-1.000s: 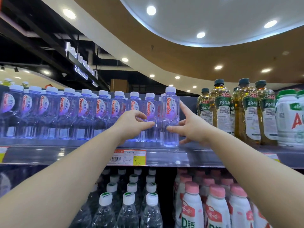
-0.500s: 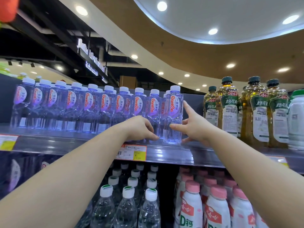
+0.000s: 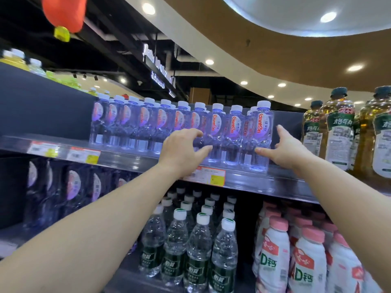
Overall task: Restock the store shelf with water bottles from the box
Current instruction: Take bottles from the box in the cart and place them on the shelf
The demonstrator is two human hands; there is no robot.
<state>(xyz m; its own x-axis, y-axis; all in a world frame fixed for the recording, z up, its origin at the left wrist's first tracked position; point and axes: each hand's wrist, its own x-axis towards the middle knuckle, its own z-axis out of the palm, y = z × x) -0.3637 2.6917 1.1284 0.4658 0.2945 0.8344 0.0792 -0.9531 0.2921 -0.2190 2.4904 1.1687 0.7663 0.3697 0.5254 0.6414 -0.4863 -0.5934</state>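
A row of clear water bottles (image 3: 215, 132) with white caps and red-lettered labels stands on the upper shelf (image 3: 264, 182). My left hand (image 3: 182, 149) hovers in front of the row, fingers spread and thumb pointing right against the lower part of a bottle. My right hand (image 3: 285, 149) is at the right end of the row. Its thumb touches the rightmost bottle (image 3: 262, 127) low down, and its index finger is raised just to the right of that bottle. Neither hand encloses a bottle. The box is out of sight.
Amber tea bottles (image 3: 338, 134) stand right of the water row on the same shelf. Below are green-labelled water bottles (image 3: 198, 250) and pink-capped milk drinks (image 3: 306, 267). An orange price tag (image 3: 205, 175) sits on the shelf edge. A red lantern (image 3: 63, 11) hangs top left.
The view has swung, so more of the shelf's left end shows. Both hands stay at the right end of the row and sit slightly lower on the bottles.
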